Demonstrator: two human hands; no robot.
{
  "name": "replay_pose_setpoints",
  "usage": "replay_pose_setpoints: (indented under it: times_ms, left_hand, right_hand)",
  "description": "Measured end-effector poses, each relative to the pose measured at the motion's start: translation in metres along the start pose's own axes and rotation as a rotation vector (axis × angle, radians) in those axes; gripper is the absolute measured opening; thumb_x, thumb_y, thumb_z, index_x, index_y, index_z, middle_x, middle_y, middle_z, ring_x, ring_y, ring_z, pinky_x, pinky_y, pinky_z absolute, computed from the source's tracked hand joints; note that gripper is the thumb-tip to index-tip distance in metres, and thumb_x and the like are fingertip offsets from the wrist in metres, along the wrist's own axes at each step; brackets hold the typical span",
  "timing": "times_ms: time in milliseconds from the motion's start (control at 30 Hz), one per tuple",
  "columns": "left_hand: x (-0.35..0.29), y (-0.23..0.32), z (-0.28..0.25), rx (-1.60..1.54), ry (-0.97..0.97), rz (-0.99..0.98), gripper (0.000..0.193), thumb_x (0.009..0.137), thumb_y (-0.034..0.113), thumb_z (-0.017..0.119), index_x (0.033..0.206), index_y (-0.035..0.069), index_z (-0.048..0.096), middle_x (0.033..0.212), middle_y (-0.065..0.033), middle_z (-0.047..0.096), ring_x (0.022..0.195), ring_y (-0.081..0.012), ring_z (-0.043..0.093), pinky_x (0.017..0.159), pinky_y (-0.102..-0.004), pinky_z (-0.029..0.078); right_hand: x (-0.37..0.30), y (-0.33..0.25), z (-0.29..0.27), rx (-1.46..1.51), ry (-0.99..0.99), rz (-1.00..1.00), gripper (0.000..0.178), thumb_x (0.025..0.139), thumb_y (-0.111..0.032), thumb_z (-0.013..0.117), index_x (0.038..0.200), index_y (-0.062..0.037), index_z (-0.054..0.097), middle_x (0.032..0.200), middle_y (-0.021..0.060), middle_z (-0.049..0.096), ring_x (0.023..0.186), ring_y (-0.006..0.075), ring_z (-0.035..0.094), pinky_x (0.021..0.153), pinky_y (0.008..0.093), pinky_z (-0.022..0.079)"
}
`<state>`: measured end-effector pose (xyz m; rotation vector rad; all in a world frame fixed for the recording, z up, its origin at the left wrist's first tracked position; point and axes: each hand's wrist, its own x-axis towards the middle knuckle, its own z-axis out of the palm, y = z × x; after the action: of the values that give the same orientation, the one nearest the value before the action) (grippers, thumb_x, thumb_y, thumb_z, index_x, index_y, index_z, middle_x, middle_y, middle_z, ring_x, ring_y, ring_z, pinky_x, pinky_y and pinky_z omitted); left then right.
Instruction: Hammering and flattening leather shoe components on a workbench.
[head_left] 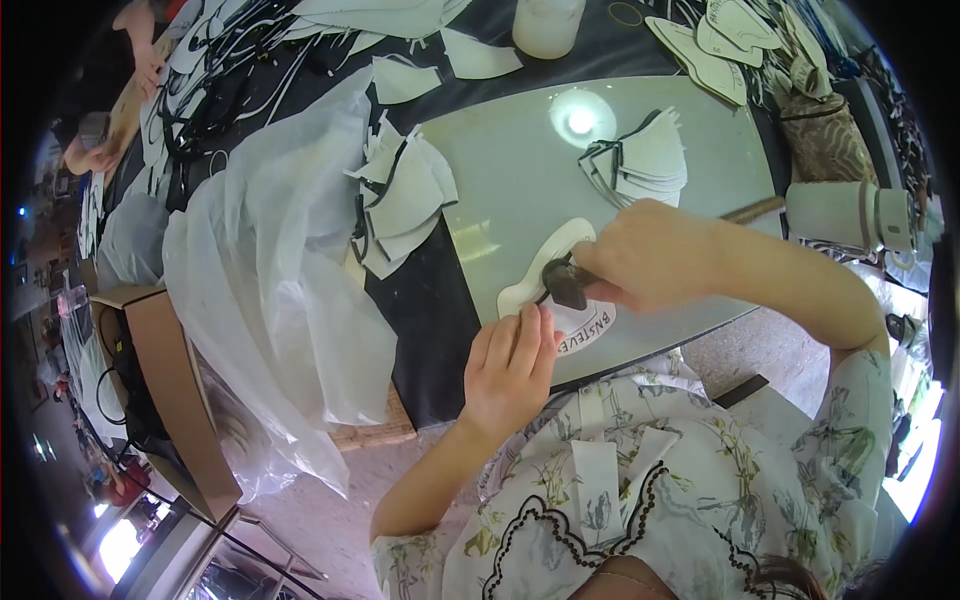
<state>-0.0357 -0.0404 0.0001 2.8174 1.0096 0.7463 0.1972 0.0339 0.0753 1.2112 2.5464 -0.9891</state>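
Observation:
My right hand [650,258] is closed round a hammer, its dark head [565,285] over a white curved cut piece [545,250]. The hammer's wooden handle [755,209] sticks out beyond my wrist to the right. Close to the hammer head, the fingertips of my left hand [515,370] press together on the piece's near left edge, at a thin dark strip. Dark lettering runs along the piece's lower curve. Under it lies a smooth grey-green board [510,140]. My left thumb is mostly hidden.
Stacked white pieces with black strips lie left [400,200] and at the board's far right [645,165]. Clear plastic sheeting [280,230] drapes left, beside a cardboard box [165,380]. A white jar [548,25] stands behind; a pale cylindrical container [840,215] lies right. Another person's hands [145,65] show far left.

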Motion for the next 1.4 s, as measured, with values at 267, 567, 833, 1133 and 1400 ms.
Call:
replay_pose_setpoints:
  times_ms: [267, 567, 833, 1133, 1400]
  left_hand:
    - [-0.007, 0.001, 0.001, -0.082, 0.038, -0.055, 0.032, 0.081, 0.016, 0.076, 0.106, -0.004, 0.068, 0.114, -0.0119, 0.064, 0.092, -0.0260, 0.062, 0.074, -0.0372, 0.053]
    - [-0.005, -0.002, 0.000, -0.189, 0.076, -0.120, 0.025, 0.085, 0.017, 0.072, 0.101, -0.002, 0.067, 0.104, -0.0115, 0.063, 0.094, -0.0262, 0.063, 0.079, -0.0371, 0.055]
    - [-0.014, 0.000, 0.010, -0.241, 0.211, -0.199, 0.028, 0.075, 0.015, 0.083, 0.086, 0.003, 0.061, 0.090, -0.0093, 0.060, 0.087, -0.0286, 0.064, 0.073, -0.0378, 0.056]
    - [-0.015, 0.001, 0.011, -0.249, 0.238, -0.181, 0.029, 0.073, 0.016, 0.085, 0.085, 0.003, 0.062, 0.088, -0.0094, 0.060, 0.083, -0.0300, 0.065, 0.070, -0.0375, 0.056]
    - [-0.026, 0.007, 0.010, -0.204, 0.255, -0.196, 0.026, 0.076, 0.012, 0.082, 0.090, 0.000, 0.065, 0.094, -0.0105, 0.063, 0.091, -0.0289, 0.066, 0.076, -0.0384, 0.059]
  right_hand:
    - [0.017, 0.009, -0.011, -0.051, -0.114, -0.122, 0.025, 0.084, -0.027, 0.067, 0.079, -0.0039, 0.060, 0.063, 0.0139, 0.061, 0.064, 0.0365, 0.063, 0.059, 0.0453, 0.049]
    - [0.026, -0.002, -0.013, -0.069, -0.288, -0.092, 0.027, 0.083, -0.032, 0.068, 0.081, -0.0055, 0.062, 0.063, 0.0121, 0.062, 0.063, 0.0352, 0.064, 0.058, 0.0457, 0.049]
    - [0.024, -0.006, -0.005, -0.068, -0.230, -0.091, 0.029, 0.083, -0.031, 0.068, 0.082, -0.0034, 0.060, 0.062, 0.0123, 0.062, 0.062, 0.0352, 0.064, 0.057, 0.0450, 0.050]
    - [0.014, -0.024, 0.017, -0.021, -0.012, -0.023, 0.031, 0.086, -0.031, 0.066, 0.083, -0.0013, 0.058, 0.060, 0.0152, 0.061, 0.057, 0.0378, 0.063, 0.052, 0.0453, 0.049]
    - [0.006, -0.038, 0.014, 0.088, 0.170, -0.012, 0.030, 0.088, -0.029, 0.065, 0.088, -0.0008, 0.056, 0.059, 0.0155, 0.060, 0.055, 0.0374, 0.062, 0.050, 0.0447, 0.048]
